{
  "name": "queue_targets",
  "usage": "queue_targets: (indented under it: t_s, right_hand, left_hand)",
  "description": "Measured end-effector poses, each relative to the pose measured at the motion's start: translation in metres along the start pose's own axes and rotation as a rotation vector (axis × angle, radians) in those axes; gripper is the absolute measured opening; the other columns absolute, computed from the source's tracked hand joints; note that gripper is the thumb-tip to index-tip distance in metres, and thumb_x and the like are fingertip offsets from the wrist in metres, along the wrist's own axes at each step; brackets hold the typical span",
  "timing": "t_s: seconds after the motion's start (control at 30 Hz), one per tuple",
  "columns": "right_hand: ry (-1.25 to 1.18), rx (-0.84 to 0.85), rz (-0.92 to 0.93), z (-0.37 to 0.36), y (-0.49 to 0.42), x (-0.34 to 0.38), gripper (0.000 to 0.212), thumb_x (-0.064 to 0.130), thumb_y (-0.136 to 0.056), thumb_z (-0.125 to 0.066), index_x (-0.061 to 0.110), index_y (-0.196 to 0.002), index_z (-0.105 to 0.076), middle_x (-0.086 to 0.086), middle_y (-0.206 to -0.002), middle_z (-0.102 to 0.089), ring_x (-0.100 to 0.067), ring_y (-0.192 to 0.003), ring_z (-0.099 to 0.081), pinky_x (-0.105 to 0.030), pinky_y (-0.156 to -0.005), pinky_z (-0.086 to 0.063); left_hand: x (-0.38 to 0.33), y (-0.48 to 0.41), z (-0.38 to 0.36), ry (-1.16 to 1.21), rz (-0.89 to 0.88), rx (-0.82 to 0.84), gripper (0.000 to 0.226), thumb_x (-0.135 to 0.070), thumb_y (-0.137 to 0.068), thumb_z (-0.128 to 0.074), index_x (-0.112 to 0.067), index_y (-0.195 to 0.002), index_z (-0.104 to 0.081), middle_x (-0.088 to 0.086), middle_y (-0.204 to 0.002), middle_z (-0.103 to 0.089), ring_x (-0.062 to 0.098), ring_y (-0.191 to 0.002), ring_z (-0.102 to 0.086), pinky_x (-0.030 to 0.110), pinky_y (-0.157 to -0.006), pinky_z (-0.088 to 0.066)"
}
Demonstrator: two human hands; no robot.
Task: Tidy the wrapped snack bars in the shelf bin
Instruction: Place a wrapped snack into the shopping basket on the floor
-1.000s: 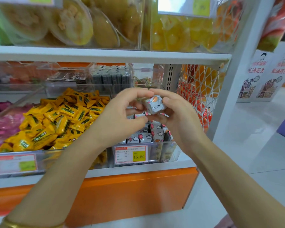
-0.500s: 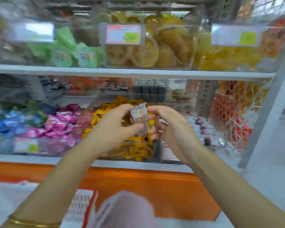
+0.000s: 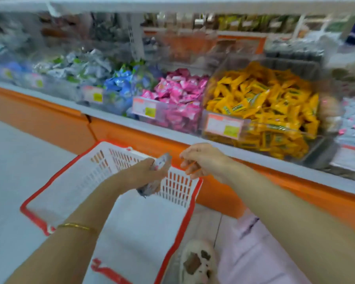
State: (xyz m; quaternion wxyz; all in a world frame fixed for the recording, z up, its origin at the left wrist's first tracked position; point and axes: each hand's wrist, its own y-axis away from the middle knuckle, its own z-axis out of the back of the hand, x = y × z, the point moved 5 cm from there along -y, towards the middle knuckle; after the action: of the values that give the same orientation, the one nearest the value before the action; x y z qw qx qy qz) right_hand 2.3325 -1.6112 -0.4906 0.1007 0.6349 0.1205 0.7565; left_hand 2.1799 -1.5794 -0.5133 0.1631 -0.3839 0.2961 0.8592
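Gripping a silver wrapped snack bar (image 3: 162, 160), the left hand (image 3: 146, 173) hovers over the far wall of the white, red-rimmed basket (image 3: 84, 181). Its fingers are curled round the wrapper, and one end pokes out above the fist. The right hand (image 3: 203, 160) hangs just beside it, also above the basket's far edge. Its fingers are loosely curled and I can see nothing in them, though the blur leaves some doubt.

Beyond the basket runs the shelf, with the pink packets (image 3: 178, 95) straight behind it and the yellow snack bin (image 3: 264, 103) behind and to the right. Farther right of the basket, at the edge of view, is a bin of pale silvery wrappers (image 3: 353, 119), which looks like this bar's own bin.

My read is that we're mid-sort, with one bar pulled out and held away from the shelf. If it's being set aside, the next move calls for lowering the left hand into the basket and loosening the fingers so the bar lands inside. If not, it needs a swing right to the silvery bin, with the bar laid flat among the others.
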Motion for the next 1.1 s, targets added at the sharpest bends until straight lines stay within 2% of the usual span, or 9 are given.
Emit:
queue_targets:
  t_s: [0.1, 0.23, 0.33, 0.43, 0.5, 0.57, 0.83, 0.93, 1.1]
  right_hand:
    - [0.048, -0.017, -0.063, -0.006, -0.026, -0.032, 0.012, 0.008, -0.095, -0.048, 0.008, -0.086, -0.055, -0.009, -0.072, -0.055, -0.014, -0.052, -0.05, -0.022, -0.045, -0.046]
    - [0.361, -0.076, -0.025, 0.008, -0.042, -0.063, 0.015, 0.005, -0.092, -0.05, 0.012, -0.081, -0.058, -0.008, -0.078, -0.058, -0.013, -0.056, -0.053, -0.024, -0.053, -0.045]
    - [0.447, -0.079, -0.003, 0.02, -0.047, -0.076, 0.015, 0.004, -0.09, -0.052, 0.015, -0.081, -0.058, -0.001, -0.072, -0.057, -0.013, -0.057, -0.053, -0.025, -0.051, -0.045]
    - [0.459, -0.062, -0.003, 0.024, -0.053, -0.087, 0.011, 0.009, -0.092, -0.054, 0.014, -0.099, -0.059, 0.006, -0.073, -0.053, -0.014, -0.064, -0.056, -0.022, -0.05, -0.047]
    - [0.479, -0.049, 0.022, 0.023, -0.057, -0.089, 0.015, 0.011, -0.092, -0.054, 0.015, -0.105, -0.059, 0.01, -0.075, -0.05, -0.011, -0.071, -0.055, -0.018, -0.053, -0.044]
    - [0.479, -0.039, 0.038, 0.02, -0.06, -0.091, 0.018, 0.011, -0.092, -0.054, 0.013, -0.108, -0.06, 0.011, -0.075, -0.049, -0.012, -0.076, -0.054, -0.017, -0.057, -0.041]
    - [0.427, 0.018, 0.007, 0.013, -0.062, -0.1, 0.017, 0.015, -0.093, -0.053, 0.015, -0.109, -0.058, 0.001, -0.091, -0.057, -0.013, -0.074, -0.059, -0.018, -0.054, -0.045]
    - [0.435, -0.002, 0.004, 0.017, -0.062, -0.101, 0.014, 0.015, -0.093, -0.052, 0.017, -0.106, -0.058, 0.003, -0.088, -0.057, -0.013, -0.074, -0.06, -0.017, -0.053, -0.046]
    - [0.449, -0.006, -0.015, 0.02, -0.052, -0.091, 0.009, 0.014, -0.094, -0.051, 0.018, -0.098, -0.058, 0.003, -0.084, -0.058, -0.013, -0.068, -0.06, -0.019, -0.05, -0.049]
  left_hand:
    - [0.051, -0.035, -0.027, 0.04, 0.168, 0.036, 0.021, -0.02, -0.096, -0.048, -0.008, -0.08, -0.041, 0.012, -0.065, -0.051, 0.016, -0.047, -0.043, 0.024, -0.048, -0.039]
    - [0.11, -0.08, -0.074, 0.156, 0.367, 0.088, 0.03, -0.033, -0.1, -0.034, -0.006, -0.087, -0.036, 0.008, -0.057, -0.036, 0.017, -0.044, -0.031, 0.026, -0.048, -0.034]
    - [0.145, -0.109, -0.101, -0.003, 0.441, 0.075, 0.024, -0.028, -0.096, -0.044, -0.005, -0.091, -0.042, 0.008, -0.064, -0.047, 0.017, -0.052, -0.045, 0.031, -0.056, -0.043]
    - [0.172, -0.13, -0.119, -0.146, 0.454, 0.046, 0.029, -0.019, -0.085, -0.062, -0.002, -0.104, -0.048, 0.014, -0.094, -0.061, 0.022, -0.077, -0.061, 0.028, -0.06, -0.051]
    - [0.181, -0.137, -0.129, -0.209, 0.43, 0.003, 0.028, -0.025, -0.084, -0.061, -0.011, -0.101, -0.045, 0.01, -0.098, -0.059, 0.02, -0.075, -0.059, 0.027, -0.054, -0.051]
    - [0.191, -0.14, -0.14, -0.316, 0.426, -0.027, 0.025, -0.031, -0.083, -0.057, -0.017, -0.099, -0.043, 0.005, -0.093, -0.058, 0.021, -0.077, -0.058, 0.032, -0.062, -0.052]
    - [0.218, -0.14, -0.165, -0.313, 0.525, 0.004, 0.04, -0.031, -0.084, -0.058, -0.009, -0.113, -0.042, 0.014, -0.106, -0.051, 0.032, -0.097, -0.057, 0.041, -0.079, -0.054]
    - [0.213, -0.138, -0.162, -0.268, 0.527, 0.042, 0.046, -0.027, -0.08, -0.062, -0.008, -0.118, -0.045, 0.011, -0.105, -0.048, 0.029, -0.098, -0.056, 0.037, -0.082, -0.052]
    - [0.175, -0.124, -0.126, -0.4, 0.398, 0.071, 0.056, -0.036, -0.085, -0.063, -0.012, -0.13, -0.04, 0.011, -0.128, -0.045, 0.025, -0.112, -0.047, 0.03, -0.087, -0.042]
